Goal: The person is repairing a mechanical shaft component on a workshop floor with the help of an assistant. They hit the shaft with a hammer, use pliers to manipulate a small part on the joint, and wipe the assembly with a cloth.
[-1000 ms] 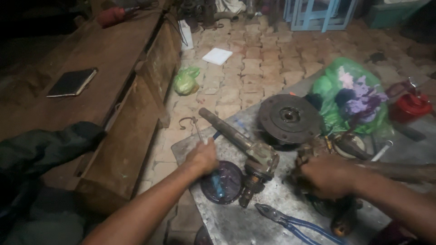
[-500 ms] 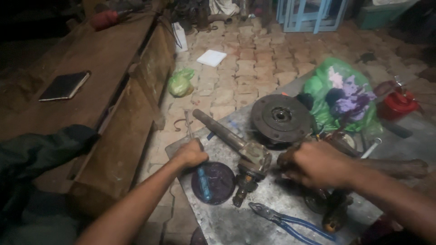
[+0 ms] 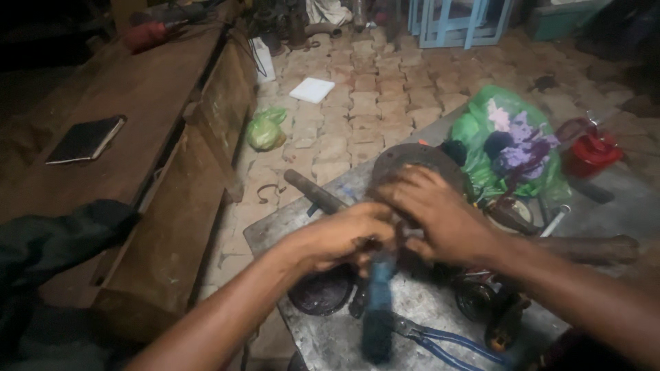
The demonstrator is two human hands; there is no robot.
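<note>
The left hand [image 3: 344, 237] is closed around the upper end of a blue-handled tool [image 3: 378, 309], which hangs blurred below the fist and points toward the near edge of the metal plate [image 3: 330, 336]. The right hand [image 3: 433, 216] lies just beside the left, fingers spread and curled down over a rusty metal part at the centre of the plate. The hands hide most of that part; only its long shaft [image 3: 315, 191] shows clearly, running up and left from under the left hand. Whether the right hand grips the part or only presses on it cannot be told from this view.

A dark round disc [image 3: 322, 292] lies flat on the plate directly below the left wrist. A larger rusty wheel [image 3: 412, 158] lies behind the right hand, partly covered by its fingers. Blue-handled pliers [image 3: 447, 340] lie at the near edge of the plate, to the right of the tool. A thick rusty bar [image 3: 591, 249] extends to the right behind the right forearm.

A green plastic bag [image 3: 512, 141] holding purple and dark items sits beyond the wheel, with a red container [image 3: 591, 152] to its right. On the brick floor lie a small green bag [image 3: 265, 129] and a white square piece [image 3: 313, 90]. A wooden bench [image 3: 158, 124] at the left carries a dark notebook [image 3: 86, 139].
</note>
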